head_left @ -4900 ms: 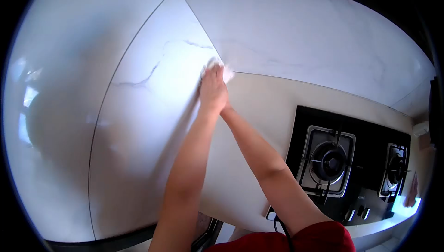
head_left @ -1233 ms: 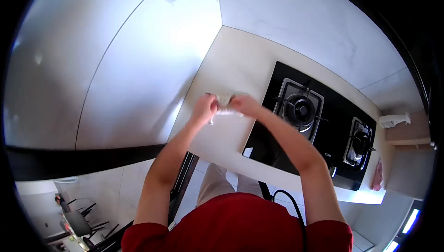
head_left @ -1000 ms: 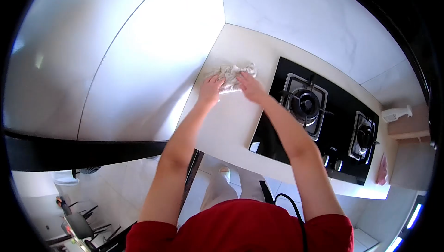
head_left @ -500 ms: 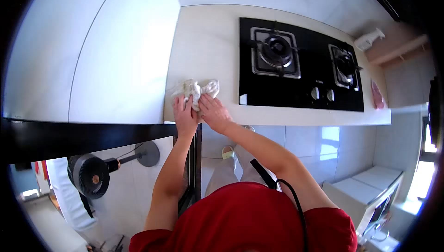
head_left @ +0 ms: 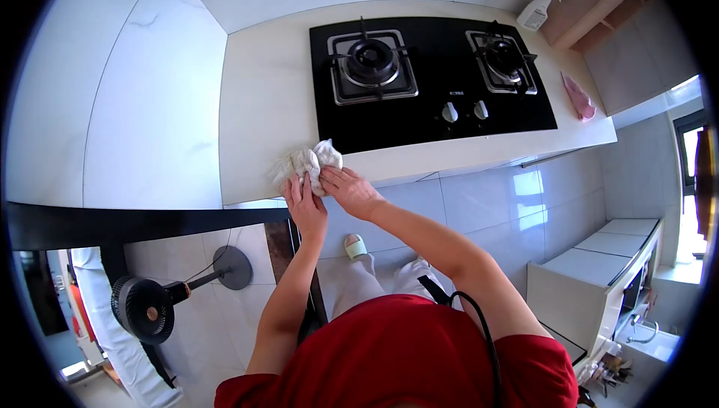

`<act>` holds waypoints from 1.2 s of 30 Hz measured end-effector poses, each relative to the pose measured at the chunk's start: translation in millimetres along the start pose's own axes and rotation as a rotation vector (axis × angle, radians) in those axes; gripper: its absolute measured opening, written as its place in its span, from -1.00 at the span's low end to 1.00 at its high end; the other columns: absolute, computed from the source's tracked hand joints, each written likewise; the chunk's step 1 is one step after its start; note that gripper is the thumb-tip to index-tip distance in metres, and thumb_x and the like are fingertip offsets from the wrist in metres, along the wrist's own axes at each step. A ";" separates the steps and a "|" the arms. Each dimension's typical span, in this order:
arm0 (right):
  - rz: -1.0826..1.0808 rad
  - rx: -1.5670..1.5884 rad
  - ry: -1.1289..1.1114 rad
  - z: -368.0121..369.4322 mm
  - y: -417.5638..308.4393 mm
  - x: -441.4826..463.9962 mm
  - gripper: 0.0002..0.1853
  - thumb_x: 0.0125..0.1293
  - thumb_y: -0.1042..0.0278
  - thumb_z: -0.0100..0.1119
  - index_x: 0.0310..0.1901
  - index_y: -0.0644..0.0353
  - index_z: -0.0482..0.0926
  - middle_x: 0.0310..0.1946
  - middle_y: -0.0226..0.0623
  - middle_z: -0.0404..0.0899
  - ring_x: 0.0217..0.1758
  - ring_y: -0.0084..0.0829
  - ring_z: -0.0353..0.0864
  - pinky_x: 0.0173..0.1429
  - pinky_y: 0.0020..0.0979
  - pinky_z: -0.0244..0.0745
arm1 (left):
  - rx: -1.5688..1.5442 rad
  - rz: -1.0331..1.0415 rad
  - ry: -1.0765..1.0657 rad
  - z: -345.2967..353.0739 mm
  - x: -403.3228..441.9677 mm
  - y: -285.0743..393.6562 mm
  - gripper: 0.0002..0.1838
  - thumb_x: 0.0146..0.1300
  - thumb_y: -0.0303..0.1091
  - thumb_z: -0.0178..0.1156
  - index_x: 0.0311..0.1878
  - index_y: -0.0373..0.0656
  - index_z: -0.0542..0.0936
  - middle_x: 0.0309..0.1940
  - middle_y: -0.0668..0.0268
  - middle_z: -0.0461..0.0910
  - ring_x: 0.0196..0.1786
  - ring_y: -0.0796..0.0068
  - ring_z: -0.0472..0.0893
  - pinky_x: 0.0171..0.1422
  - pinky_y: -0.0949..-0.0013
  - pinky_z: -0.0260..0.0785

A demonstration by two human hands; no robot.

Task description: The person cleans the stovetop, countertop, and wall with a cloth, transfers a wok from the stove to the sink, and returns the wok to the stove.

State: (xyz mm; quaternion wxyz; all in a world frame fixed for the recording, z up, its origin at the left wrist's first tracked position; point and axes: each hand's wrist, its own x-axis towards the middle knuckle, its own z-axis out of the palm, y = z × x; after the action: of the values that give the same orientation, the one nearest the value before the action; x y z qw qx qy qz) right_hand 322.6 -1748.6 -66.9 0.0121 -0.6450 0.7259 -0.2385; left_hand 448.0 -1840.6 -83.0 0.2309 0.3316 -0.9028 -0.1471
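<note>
A crumpled whitish cloth [head_left: 303,166] lies at the front edge of the cream counter [head_left: 262,108], left of the black gas stove [head_left: 434,120]. My left hand [head_left: 305,206] presses on the cloth's lower part, its fingers pointing up and slightly apart. From the right, my right hand [head_left: 350,191] rests its fingertips on the cloth's right part, close beside the left hand. Both hands lie over the cloth, which bunches up beyond the fingertips. The stove's front left corner is just right of the cloth.
A white spray bottle [head_left: 539,8] stands at the counter's back right, and a pink cloth [head_left: 578,98] lies near its right end. A marbled wall panel [head_left: 161,101] borders the counter's left side. A black fan [head_left: 144,311] stands on the floor at lower left.
The hands and cloth have come from the wall, across the counter, to its front edge. The view has swung right and down, showing more floor. Since half a second ago, the cloth has neared the stove.
</note>
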 end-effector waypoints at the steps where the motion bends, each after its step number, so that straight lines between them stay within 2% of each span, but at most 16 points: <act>1: 0.000 -0.008 0.013 -8.5 8.9 -10.4 -0.58 0.13 0.40 0.06 0.08 0.21 0.44 0.20 -0.24 0.37 0.34 -0.31 0.27 0.36 -0.29 0.21 | 0.002 0.014 0.005 7.4 -2.4 12.5 -0.50 0.14 -0.49 0.07 0.21 -0.13 0.42 0.27 0.09 0.25 0.35 -0.07 0.17 0.43 -0.01 0.01; 10: 0.041 -0.078 0.115 -94.3 116.6 -129.0 -0.60 0.13 0.42 0.06 0.05 0.21 0.46 0.16 -0.26 0.42 0.31 -0.35 0.31 0.37 -0.27 0.17 | -0.033 0.130 0.062 85.7 -19.7 171.7 -0.53 0.12 -0.50 0.10 0.16 -0.13 0.48 0.25 0.11 0.29 0.32 -0.07 0.21 0.42 -0.01 0.03; 18: 0.174 -0.081 0.096 -171.4 207.9 -228.6 -0.56 0.13 0.38 0.12 0.11 0.10 0.45 0.18 -0.36 0.42 0.31 -0.44 0.30 0.40 -0.20 0.08 | -0.046 0.184 0.053 151.9 -27.7 306.2 -0.52 0.09 -0.49 0.11 0.16 -0.13 0.48 0.20 0.11 0.34 0.30 -0.08 0.24 0.39 0.01 0.09; 26: 0.282 -0.175 0.093 -245.8 302.5 -324.7 -0.55 0.16 0.36 0.13 0.14 0.06 0.43 0.22 -0.41 0.39 0.35 -0.47 0.26 0.41 -0.18 0.05 | -0.179 0.427 -0.105 207.0 -16.9 433.8 -0.55 0.07 -0.49 0.16 0.11 -0.21 0.50 0.14 0.07 0.37 0.24 -0.04 0.29 0.37 0.03 0.11; 31: 0.401 -0.219 0.051 -300.5 369.2 -399.3 -0.56 0.21 0.36 0.08 0.17 0.07 0.40 0.28 -0.40 0.31 0.40 -0.46 0.18 0.41 -0.14 0.03 | -0.300 0.581 -0.242 248.4 -11.1 534.2 -0.58 0.14 -0.42 0.13 0.11 -0.23 0.48 0.15 0.04 0.36 0.24 0.00 0.28 0.35 0.05 0.12; 36: 0.501 -0.319 0.015 -345.0 423.5 -456.3 -0.55 0.23 0.37 0.07 0.19 0.08 0.37 0.29 -0.38 0.28 0.41 -0.46 0.17 0.43 -0.16 0.02 | -0.293 0.710 -0.348 298.0 -9.6 613.0 -0.58 0.24 -0.36 0.06 0.18 -0.19 0.41 0.19 0.08 0.33 0.29 0.05 0.24 0.37 0.11 0.09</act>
State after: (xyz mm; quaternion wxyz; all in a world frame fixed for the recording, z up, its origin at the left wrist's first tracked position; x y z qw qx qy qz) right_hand -107.2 -1181.6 -47.0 -0.0360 -0.4378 0.8908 -0.1158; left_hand -24.2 -1349.0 -82.8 0.1561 -0.0662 -0.9561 -0.2390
